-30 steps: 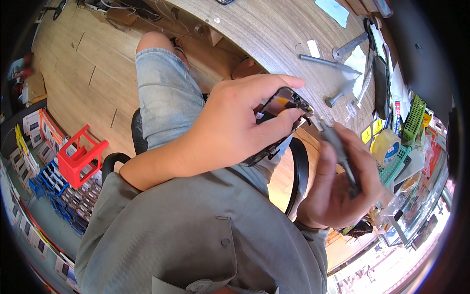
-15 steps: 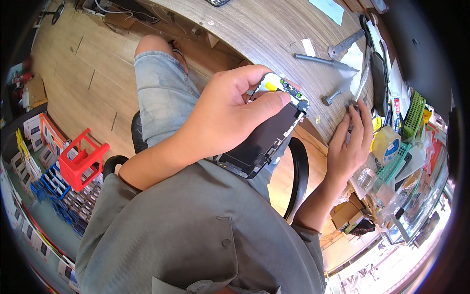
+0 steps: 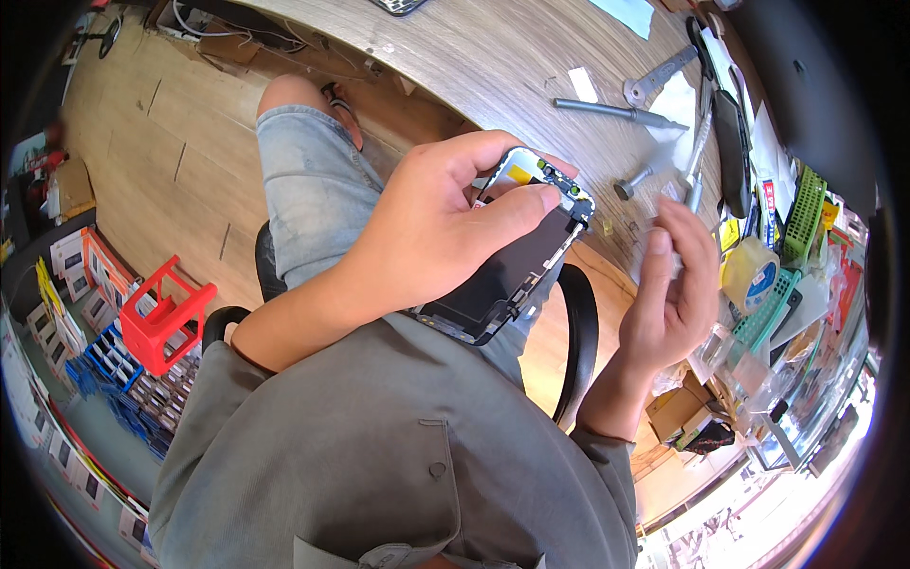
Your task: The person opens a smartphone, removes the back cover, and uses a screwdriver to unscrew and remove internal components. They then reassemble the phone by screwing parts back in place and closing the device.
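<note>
My left hand [image 3: 450, 223] grips a phone screen [image 3: 498, 284] over my lap, its thumb across the upper end and its fingers behind. The side facing me is a dark panel with small metal parts along its edge and a yellow patch near the top. My right hand [image 3: 673, 294] is raised by the desk's edge, with its fingers loosely curled and the thumb apart. Its fingertips are slightly blurred, and I make out nothing held in them. A thin metal tool [image 3: 695, 192] with a grey-blue end lies on the desk just beyond those fingers.
On the wooden desk [image 3: 493, 57] lie a grey pen-shaped tool [image 3: 616, 113], a small dark bolt-like piece [image 3: 631, 183] and a flat grey tool [image 3: 661, 76]. A roll of clear tape [image 3: 752, 275] and green baskets [image 3: 804, 213] crowd the right. A red stool-shaped frame [image 3: 163, 318] stands at left.
My right hand has let go of the thin metal tool and drawn back from the desk, turning its thumb side up. My left hand keeps the phone screen in nearly the same place.
</note>
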Motion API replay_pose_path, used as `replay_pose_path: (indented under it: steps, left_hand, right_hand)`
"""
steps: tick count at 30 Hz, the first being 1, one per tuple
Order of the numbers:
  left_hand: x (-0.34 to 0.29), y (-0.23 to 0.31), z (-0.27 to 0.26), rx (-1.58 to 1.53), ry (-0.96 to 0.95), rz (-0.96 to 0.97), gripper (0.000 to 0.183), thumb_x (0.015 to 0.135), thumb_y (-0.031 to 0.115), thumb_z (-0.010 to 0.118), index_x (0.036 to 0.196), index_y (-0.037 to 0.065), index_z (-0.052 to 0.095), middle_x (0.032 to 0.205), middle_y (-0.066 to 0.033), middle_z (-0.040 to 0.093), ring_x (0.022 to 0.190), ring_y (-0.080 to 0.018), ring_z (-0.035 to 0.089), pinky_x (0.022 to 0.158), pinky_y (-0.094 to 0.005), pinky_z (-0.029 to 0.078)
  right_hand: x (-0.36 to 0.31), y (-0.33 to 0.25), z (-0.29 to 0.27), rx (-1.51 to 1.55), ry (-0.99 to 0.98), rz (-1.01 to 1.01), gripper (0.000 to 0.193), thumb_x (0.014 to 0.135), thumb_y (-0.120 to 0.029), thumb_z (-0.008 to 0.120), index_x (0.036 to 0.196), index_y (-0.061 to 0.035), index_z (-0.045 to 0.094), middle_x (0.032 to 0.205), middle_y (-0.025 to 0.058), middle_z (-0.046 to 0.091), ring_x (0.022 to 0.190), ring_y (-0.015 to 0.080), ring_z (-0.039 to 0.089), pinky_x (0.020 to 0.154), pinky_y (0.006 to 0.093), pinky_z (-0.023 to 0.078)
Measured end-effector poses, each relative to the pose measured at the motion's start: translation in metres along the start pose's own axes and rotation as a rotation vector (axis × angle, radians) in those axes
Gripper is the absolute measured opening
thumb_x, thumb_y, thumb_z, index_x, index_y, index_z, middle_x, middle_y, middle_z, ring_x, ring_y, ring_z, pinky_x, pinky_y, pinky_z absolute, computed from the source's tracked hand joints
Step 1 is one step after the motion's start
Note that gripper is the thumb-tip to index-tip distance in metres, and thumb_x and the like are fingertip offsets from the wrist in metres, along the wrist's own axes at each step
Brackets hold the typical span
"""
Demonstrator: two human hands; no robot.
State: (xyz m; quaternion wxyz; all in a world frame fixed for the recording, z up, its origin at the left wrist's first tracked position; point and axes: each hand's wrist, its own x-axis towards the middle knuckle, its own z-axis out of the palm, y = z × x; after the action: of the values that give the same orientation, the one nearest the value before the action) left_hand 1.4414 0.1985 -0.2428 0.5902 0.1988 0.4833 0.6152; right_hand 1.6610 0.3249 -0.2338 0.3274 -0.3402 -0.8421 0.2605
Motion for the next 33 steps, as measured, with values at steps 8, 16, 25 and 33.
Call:
replay_pose_path:
  steps: [8,16,25,33]
  left_hand:
    - [-0.001,-0.004,0.0,0.015,-0.024,0.074,0.028,0.11,0.006,0.07,0.135,-0.005,0.074,0.111,-0.0046,0.079,0.096,-0.005,0.071,0.084,-0.0244,0.06]
    - [-0.002,-0.007,0.001,-0.002,-0.005,0.096,0.024,0.108,0.006,0.072,0.13,-0.005,0.076,0.102,-0.0013,0.078,0.09,-0.0029,0.068,0.079,-0.0231,0.058]
    - [-0.001,-0.003,-0.011,0.108,-0.056,0.024,0.029,0.109,0.005,0.07,0.135,-0.008,0.074,0.123,-0.0112,0.081,0.105,-0.0086,0.075,0.092,-0.0265,0.062]
    - [-0.001,-0.008,-0.012,0.083,-0.065,0.033,0.03,0.109,0.004,0.07,0.136,-0.008,0.074,0.122,-0.0106,0.082,0.102,-0.0084,0.075,0.091,-0.0267,0.063]
  right_hand:
    - [0.009,-0.027,0.013,0.771,-0.241,0.498,0.013,0.106,0.004,0.075,0.116,0.0108,0.078,0.12,0.0152,0.079,0.101,0.0145,0.071,0.085,0.0267,0.056]
    - [0.006,-0.025,0.017,0.767,-0.234,0.559,0.01,0.104,0.006,0.075,0.114,0.0101,0.078,0.117,0.0127,0.079,0.082,0.0077,0.064,0.068,0.0216,0.049]
    - [0.005,-0.028,0.021,0.759,-0.229,0.574,0.01,0.104,0.006,0.076,0.114,0.0103,0.077,0.117,0.0129,0.078,0.081,0.0076,0.064,0.069,0.0217,0.05]
    - [0.004,-0.027,0.022,0.773,-0.251,0.561,0.011,0.104,0.006,0.076,0.114,0.0101,0.077,0.118,0.0129,0.078,0.084,0.0078,0.065,0.07,0.0219,0.051]
